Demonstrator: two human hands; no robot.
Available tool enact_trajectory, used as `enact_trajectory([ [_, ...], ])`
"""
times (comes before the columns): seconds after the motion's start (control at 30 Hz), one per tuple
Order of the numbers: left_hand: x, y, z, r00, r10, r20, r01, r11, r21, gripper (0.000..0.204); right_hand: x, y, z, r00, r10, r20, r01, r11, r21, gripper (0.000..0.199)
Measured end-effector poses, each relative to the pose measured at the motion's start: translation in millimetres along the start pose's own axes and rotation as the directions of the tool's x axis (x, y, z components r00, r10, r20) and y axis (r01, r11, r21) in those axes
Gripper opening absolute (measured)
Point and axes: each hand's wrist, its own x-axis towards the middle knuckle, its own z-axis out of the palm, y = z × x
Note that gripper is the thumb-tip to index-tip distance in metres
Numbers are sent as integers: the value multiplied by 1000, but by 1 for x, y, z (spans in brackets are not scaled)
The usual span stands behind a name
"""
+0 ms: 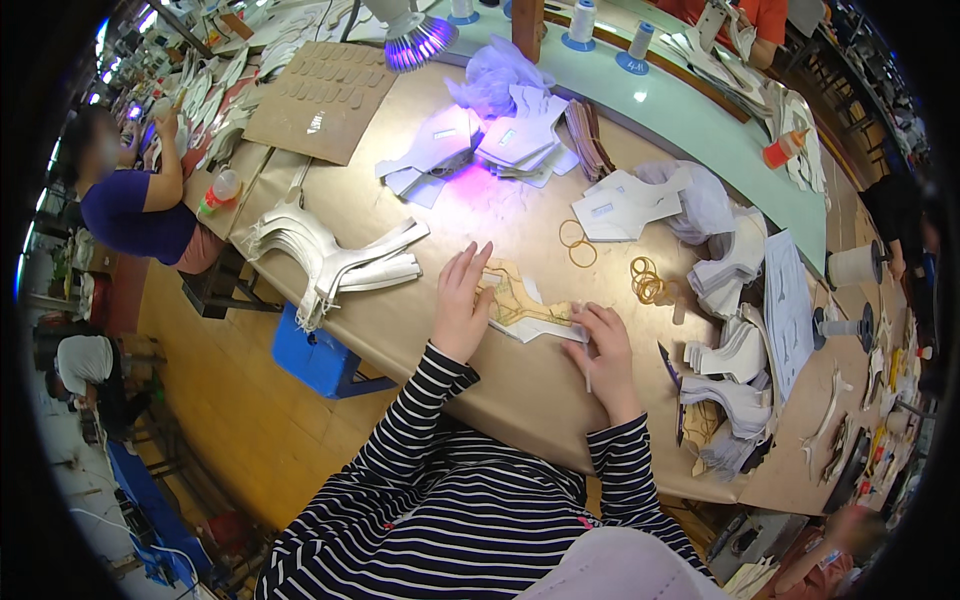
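A yellowish, see-through template (pixel 520 300) with dark outlines lies on a white cut piece (pixel 545 326) at the table's near edge. My left hand (pixel 462 305) rests flat along the left side of the template, fingers stretched out and pointing away from me. At the right end of the piece is my right hand (pixel 607 355), its fingers bent with the tips touching the edge. A thin, pale, pen-like stick (pixel 588 381) shows under its thumb and fingers. Left of my left hand lies a stack of curved white pieces (pixel 345 262).
Yellow rubber bands (pixel 648 280) lie to the right. Beyond are stacked white pieces (pixel 520 140) under a lamp (pixel 418 40), and more stacks (pixel 735 350) at right. A brown board (pixel 320 100) lies far left. A blue stool (pixel 312 352) stands below; a co-worker (pixel 140 205) sits left.
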Motion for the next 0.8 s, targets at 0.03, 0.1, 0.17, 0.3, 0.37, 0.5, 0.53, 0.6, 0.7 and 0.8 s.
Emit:
enact_trajectory([
  [0.03,5,0,-1,999,35,-15,-34,997,71,62,2,-1,0,998,-59,35,63,989,-134,33],
  [0.1,11,3,-8,995,41,90,-49,995,89,58,5,-3,2,997,-66,50,69,995,-77,34],
  [0.17,16,6,-18,953,0,302,2,1000,-5,54,6,-2,2,996,-84,42,87,994,-65,33],
  [0.3,12,19,-16,895,194,401,-59,944,-326,46,2,2,1,992,-100,83,105,993,-49,31],
  [0.37,12,20,-9,934,161,321,-37,932,-359,45,1,5,0,987,-92,128,95,995,-20,32],
  [0.5,11,11,-4,936,281,214,-294,955,32,37,-4,4,-8,979,-90,185,96,995,-27,36],
  [0.53,10,9,-4,934,234,270,-241,970,-7,36,-5,3,-10,975,-100,199,109,993,-34,37],
  [0.6,6,6,-5,921,128,367,-122,992,-40,34,-5,3,-13,966,-127,224,136,990,-28,38],
  [0.7,11,4,-7,877,118,466,-83,992,-95,22,-3,6,-18,952,-164,258,161,986,33,39],
  [0.8,30,2,-13,797,-163,581,373,890,-263,13,-3,9,-18,954,-154,259,137,987,83,39],
])
